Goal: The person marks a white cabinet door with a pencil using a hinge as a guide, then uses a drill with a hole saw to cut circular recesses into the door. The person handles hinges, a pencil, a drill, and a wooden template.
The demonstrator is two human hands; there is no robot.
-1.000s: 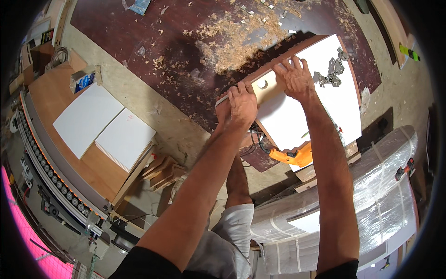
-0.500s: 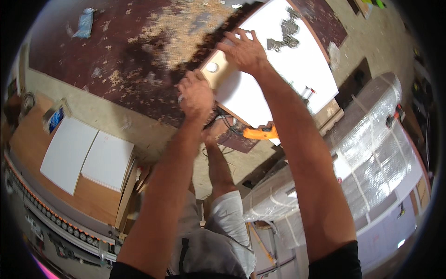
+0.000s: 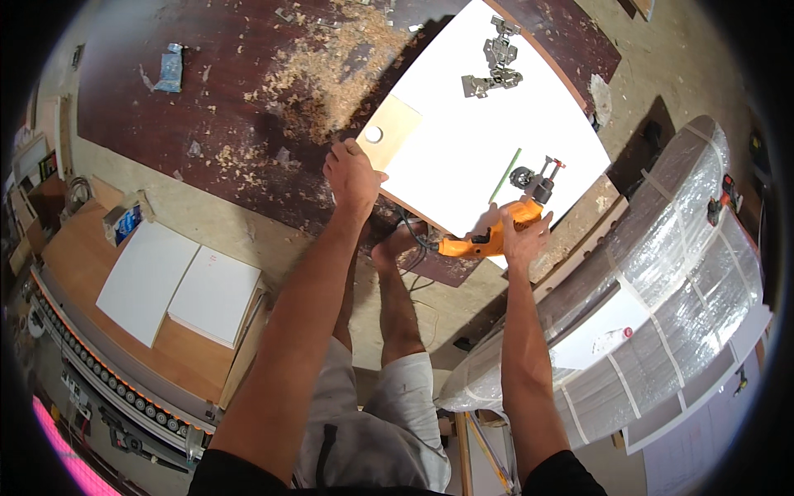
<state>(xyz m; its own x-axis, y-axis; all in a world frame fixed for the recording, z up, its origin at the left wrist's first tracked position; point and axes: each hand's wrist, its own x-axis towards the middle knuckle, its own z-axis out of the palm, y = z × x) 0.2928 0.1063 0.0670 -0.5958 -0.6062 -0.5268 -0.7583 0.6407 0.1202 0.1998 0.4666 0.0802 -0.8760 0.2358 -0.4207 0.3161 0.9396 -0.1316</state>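
Note:
A white panel [image 3: 463,149] lies on the dark tabletop. On its left corner rests a flat tan wooden piece [image 3: 401,124] with a round hole. My left hand [image 3: 354,175] is closed at that corner, its thumb over the panel's edge and its fingers curled, partly hidden. At the panel's near edge, my right hand [image 3: 525,238] wraps round the body of an orange power drill [image 3: 463,247], whose black and red front end points away. Beside the drill on the panel lie a green pencil [image 3: 506,175] and a dark round part [image 3: 521,177].
Several metal hinges [image 3: 500,54] sit on the panel's far end. Wood shavings [image 3: 331,78] and a blue packet [image 3: 170,68] litter the tabletop [image 3: 231,116]. At right stands a long plastic-wrapped piece [image 3: 628,256]; white boards [image 3: 149,277] lie at left. The drill's cord hangs near my feet.
My right hand has left the wooden piece at the panel's corner, come back toward me and closed on the drill. My left hand stays at the corner.

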